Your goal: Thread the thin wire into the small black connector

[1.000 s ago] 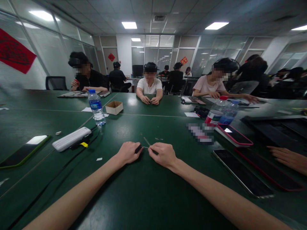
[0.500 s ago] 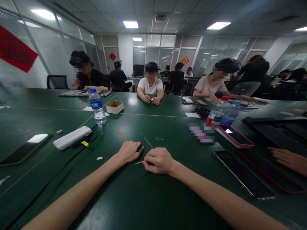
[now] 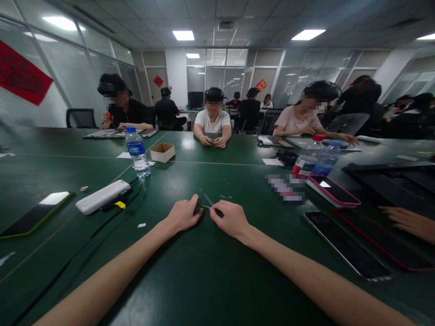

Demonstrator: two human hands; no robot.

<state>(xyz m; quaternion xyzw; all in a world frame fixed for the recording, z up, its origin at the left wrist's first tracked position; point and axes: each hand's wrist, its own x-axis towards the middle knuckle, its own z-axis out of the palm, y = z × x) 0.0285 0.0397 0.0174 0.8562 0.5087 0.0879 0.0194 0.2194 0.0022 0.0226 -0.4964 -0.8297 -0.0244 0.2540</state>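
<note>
My left hand [image 3: 182, 213] rests low over the green table, closed around a small black object [image 3: 197, 206] at its fingertips; its kind is too small to tell. Opposite it, my right hand [image 3: 231, 219] pinches the end of a thin, pale stick-like piece [image 3: 205, 207] between thumb and forefinger. The stick points left, and its far tip meets or comes very close to the black object; contact cannot be told. Just beyond the fingers, a translucent strip [image 3: 208, 198] lies on the table.
To the left are a white power bank [image 3: 103, 196] with a black cable, a phone [image 3: 37, 214], a water bottle [image 3: 137, 154] and an open small box [image 3: 162, 153]. Several phones, including a black one [image 3: 345, 244], and two bottles stand right. A co-worker's hand [image 3: 409, 222] rests at far right.
My right hand has turned, and the stick has swung up from pointing down-left to meeting the black object's side. My left fingers have shifted, showing more of the black object.
</note>
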